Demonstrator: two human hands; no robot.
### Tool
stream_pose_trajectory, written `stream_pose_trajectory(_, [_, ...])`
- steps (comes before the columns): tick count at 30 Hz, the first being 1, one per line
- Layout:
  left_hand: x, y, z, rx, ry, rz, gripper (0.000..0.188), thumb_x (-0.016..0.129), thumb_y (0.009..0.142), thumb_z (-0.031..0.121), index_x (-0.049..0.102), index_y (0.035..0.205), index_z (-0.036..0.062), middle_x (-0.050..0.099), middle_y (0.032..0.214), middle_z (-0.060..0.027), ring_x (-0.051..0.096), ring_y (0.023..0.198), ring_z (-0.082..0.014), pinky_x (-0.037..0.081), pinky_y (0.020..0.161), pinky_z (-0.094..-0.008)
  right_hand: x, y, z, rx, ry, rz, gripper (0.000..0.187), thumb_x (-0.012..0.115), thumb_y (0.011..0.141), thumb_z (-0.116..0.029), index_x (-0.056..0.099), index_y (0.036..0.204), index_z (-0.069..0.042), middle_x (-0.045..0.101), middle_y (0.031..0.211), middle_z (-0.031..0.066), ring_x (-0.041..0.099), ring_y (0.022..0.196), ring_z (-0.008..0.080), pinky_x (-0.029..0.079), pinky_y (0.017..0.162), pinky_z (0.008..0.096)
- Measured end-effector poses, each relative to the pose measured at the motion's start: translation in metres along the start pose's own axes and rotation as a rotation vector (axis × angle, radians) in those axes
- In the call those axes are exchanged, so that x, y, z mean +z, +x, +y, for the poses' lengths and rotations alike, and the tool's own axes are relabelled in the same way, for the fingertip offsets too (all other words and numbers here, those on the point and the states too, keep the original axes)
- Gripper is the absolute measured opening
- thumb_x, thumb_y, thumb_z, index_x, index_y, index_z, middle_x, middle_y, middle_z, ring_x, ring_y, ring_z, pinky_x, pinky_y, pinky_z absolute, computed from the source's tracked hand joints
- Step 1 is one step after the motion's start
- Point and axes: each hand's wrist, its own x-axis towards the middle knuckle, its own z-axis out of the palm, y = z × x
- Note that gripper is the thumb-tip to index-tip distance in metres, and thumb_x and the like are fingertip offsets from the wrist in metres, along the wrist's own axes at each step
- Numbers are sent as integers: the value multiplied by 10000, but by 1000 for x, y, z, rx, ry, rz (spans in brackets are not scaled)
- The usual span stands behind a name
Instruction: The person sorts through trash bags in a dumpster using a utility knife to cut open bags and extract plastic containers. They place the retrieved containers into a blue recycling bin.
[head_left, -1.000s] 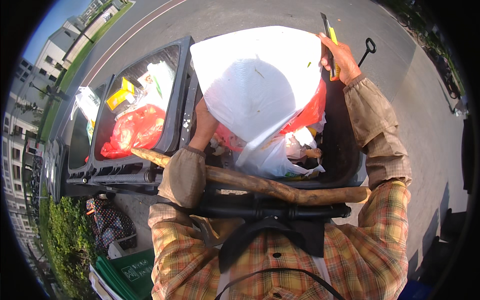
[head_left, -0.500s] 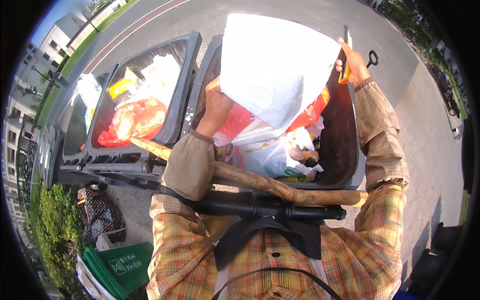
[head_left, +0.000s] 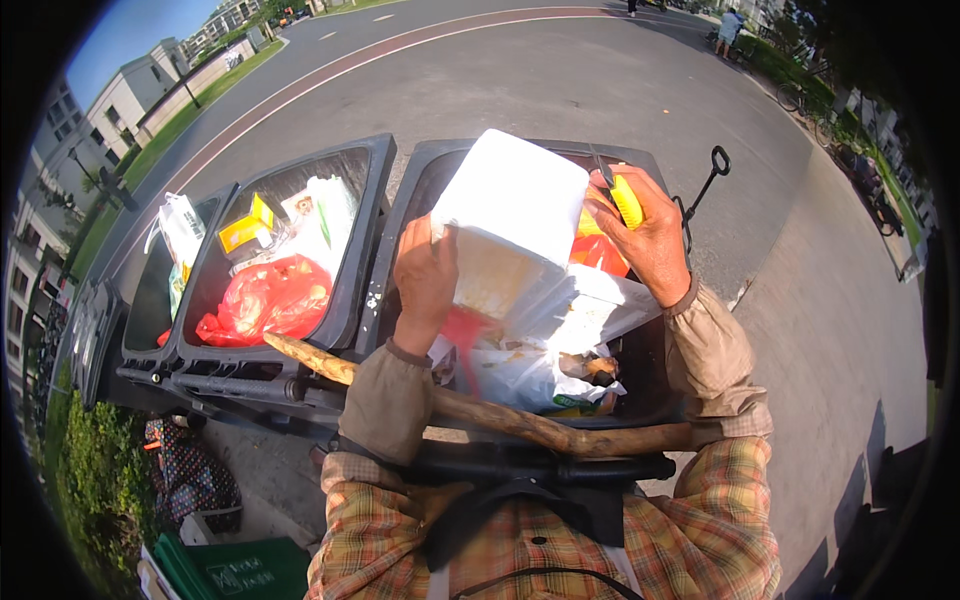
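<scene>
A white box (head_left: 515, 185), foam-like, is tilted above the open dark grey wheeled bin (head_left: 420, 165) in front of me. My left hand (head_left: 425, 275) grips its left edge with the fingers curled over. In my right hand (head_left: 645, 235) is a yellow-handled utility knife (head_left: 627, 202), its dark tip pointing up and away; the fingers are close to the box's right side, and I cannot tell whether they touch it. Under the box lie a white plastic bag (head_left: 515, 370) and an orange-red bag (head_left: 598, 255). A wooden stick (head_left: 520, 425) lies across the bin's near side, below my forearms.
To the left, a second grey bin (head_left: 375, 200) holds a red bag (head_left: 275, 300) and a yellow carton (head_left: 250, 225). A metal hook (head_left: 718, 165) sticks out beyond the right rim. At lower left are a dotted bag (head_left: 195, 475), a green bin (head_left: 235, 570) and a hedge (head_left: 95, 480).
The white box has come down and nearer, tipping to show another side. My right hand has moved lower and inward with the knife. The view has shifted to show more road.
</scene>
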Motion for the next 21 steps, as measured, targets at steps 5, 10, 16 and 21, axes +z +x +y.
stream_pose_trajectory(5, [4, -4, 6, -17, -349, -115, 195, 582, 800, 104, 560, 962, -3, 550, 983, -151, 540, 821, -291, 439, 716, -325, 12, 10, 25, 114, -185, -186, 446, 674, 715, -267, 561, 1094, -61, 569, 1067, 184, 570, 957, 319, 454, 767, 357])
stream_pose_trajectory(10, [-19, -18, 29, -12, -160, -4, 346, 700, 733, 115, 516, 989, -27, 516, 1017, -92, 548, 842, -186, 471, 719, -269, 9, 5, 48, 421, -252, -460, 549, 722, 687, -361, 564, 1050, 20, 613, 863, 195, 617, 803, 275, 461, 698, 349])
stream_pose_trajectory(16, [-28, -26, 49, -716, -1046, -692, 440, 517, 874, 331, 435, 1151, 0, 512, 1068, -105, 540, 970, -166, 454, 831, -297, 12, -7, 20, 302, -229, -386, 424, 695, 716, -312, 577, 1000, -19, 616, 762, 160, 608, 665, 273, 455, 581, 332])
stream_pose_trajectory(21, [-7, -42, 79, -629, -1397, -507, 379, 435, 914, 198, 367, 1222, -11, 469, 1134, -76, 478, 1029, -140, 409, 874, -292, -1, -11, -22, 4, -268, -172, 285, 688, 702, -130, 590, 946, -20, 581, 894, 151, 593, 766, 291, 466, 630, 339])
